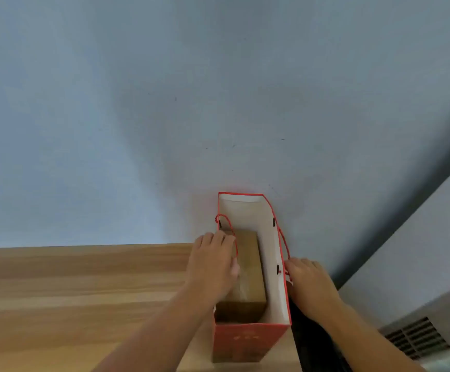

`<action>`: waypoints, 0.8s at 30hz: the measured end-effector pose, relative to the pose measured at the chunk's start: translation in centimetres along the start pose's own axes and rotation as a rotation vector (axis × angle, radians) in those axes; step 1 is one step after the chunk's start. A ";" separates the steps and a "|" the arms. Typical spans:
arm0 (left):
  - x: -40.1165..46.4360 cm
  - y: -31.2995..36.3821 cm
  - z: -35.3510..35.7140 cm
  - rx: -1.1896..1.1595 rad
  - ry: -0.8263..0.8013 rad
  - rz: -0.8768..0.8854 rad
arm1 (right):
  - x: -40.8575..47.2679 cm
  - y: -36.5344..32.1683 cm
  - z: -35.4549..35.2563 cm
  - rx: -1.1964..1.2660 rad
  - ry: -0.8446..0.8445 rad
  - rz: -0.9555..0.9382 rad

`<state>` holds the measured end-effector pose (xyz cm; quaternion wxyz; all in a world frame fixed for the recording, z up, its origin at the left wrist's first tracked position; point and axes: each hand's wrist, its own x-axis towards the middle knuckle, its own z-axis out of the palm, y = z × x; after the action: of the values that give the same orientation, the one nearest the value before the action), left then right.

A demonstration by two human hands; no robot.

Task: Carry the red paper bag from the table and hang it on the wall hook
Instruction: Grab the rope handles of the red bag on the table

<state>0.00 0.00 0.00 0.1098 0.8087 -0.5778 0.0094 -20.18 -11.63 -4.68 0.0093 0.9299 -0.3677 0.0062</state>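
Observation:
The red paper bag (248,342) stands upright at the right end of the wooden table (84,291), its top open and white inside. A brown cardboard box (249,267) fills its bottom. My left hand (210,267) lies over the bag's left rim with the thumb inside, and the left red rope handle (227,224) loops beside the fingertips. My right hand (309,283) presses the outside of the right wall, fingers curled at the right rope handle (284,245). No wall hook is in view.
A plain pale blue-grey wall (191,103) rises right behind the table and bag. At the right stands a grey unit with a vent grille (417,336). A dark gap (312,342) lies between it and the table's right edge.

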 end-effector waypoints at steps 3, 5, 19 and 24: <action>0.3 -0.2 0.2 0.009 0.001 0.015 | 0.4 -0.2 0.0 -0.033 0.050 0.010; 0.3 -0.4 0.3 0.030 -0.017 0.028 | 0.2 -0.2 -0.9 -0.033 0.005 0.008; 1.0 -1.3 -1.0 0.109 -0.069 -0.066 | 3.7 -1.7 -12.4 -0.230 0.457 -0.529; 1.0 -1.0 -1.5 -0.119 0.120 -0.031 | 3.5 -2.5 -11.8 -0.166 0.469 -0.565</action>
<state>1.42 -0.32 1.45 0.1920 0.8075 -0.5573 0.0218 -16.02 -11.93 7.10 0.1698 0.9641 -0.0836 0.1864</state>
